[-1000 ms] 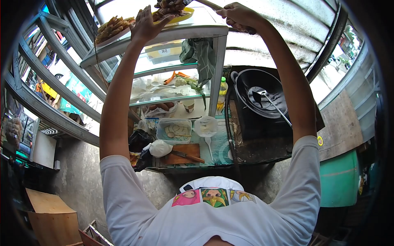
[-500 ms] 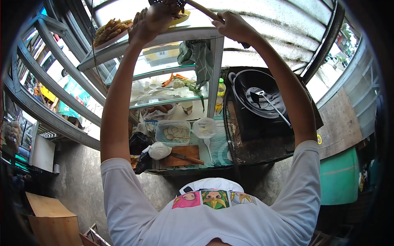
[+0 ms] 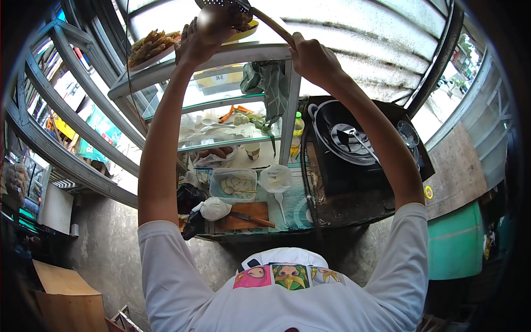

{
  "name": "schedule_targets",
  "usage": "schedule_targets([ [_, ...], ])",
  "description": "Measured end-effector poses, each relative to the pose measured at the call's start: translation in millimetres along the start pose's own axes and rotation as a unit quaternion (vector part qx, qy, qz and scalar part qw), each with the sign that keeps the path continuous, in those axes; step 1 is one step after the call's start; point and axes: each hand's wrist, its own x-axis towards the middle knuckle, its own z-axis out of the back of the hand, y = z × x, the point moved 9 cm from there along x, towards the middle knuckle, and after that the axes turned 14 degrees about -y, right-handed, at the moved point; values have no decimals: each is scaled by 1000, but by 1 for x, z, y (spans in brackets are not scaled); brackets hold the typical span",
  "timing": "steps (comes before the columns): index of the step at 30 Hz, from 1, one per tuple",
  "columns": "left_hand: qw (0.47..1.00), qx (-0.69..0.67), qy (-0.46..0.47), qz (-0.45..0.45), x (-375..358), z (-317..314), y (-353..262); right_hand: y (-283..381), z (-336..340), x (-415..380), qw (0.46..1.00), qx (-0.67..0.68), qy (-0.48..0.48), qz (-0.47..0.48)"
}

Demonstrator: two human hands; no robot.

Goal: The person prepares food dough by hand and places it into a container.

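My right hand (image 3: 316,60) is closed around the wooden handle of a skimmer (image 3: 272,25), held high over the top of a glass display case (image 3: 249,51). The skimmer's perforated dark head overlaps brown fried pieces (image 3: 241,21) on a yellow tray (image 3: 246,33) at the upper edge of the view. My left hand (image 3: 194,48) is beside that tray, its visible fingers stretched upward; a blurred round patch covers part of the hand. Just left of it, a pile of golden fried food (image 3: 154,48) rests on another tray on the case top.
Right of the case, a black wok (image 3: 332,119) holds a metal ladle (image 3: 359,141). Below the shelves lie a plastic tub (image 3: 233,185), a small white container (image 3: 275,178), a knife (image 3: 251,219) on a cutting board (image 3: 235,222) and a tied white bag (image 3: 214,208).
My right hand has come down and nearer to me with the skimmer, whose handle now slopes more steeply. My left hand stays beside the tray. The whole view has shifted slightly.
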Motion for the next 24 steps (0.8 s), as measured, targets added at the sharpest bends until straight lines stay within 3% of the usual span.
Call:
schedule_targets([
  [2, 1000, 6, -3, 0, 0, 2, 0, 8, 1, -6, 997, -54, -40, 46],
  [7, 999, 26, -23, -6, 1, 5, 0, 17, 4, -17, 993, -87, -14, 80],
  [11, 999, 16, 26, 26, 0, 3, 2, 24, 8, -22, 979, -132, -54, 143],
  [18, 1000, 22, 9, 10, -2, 6, -1, 24, 8, -21, 981, -131, -58, 128],
  [20, 1000, 29, -6, 1, -2, 6, -1, 14, 12, -18, 995, -70, -40, 63],
  [24, 1000, 18, -7, -10, -4, 6, -2, 8, 18, -14, 997, -46, -38, 40],
])
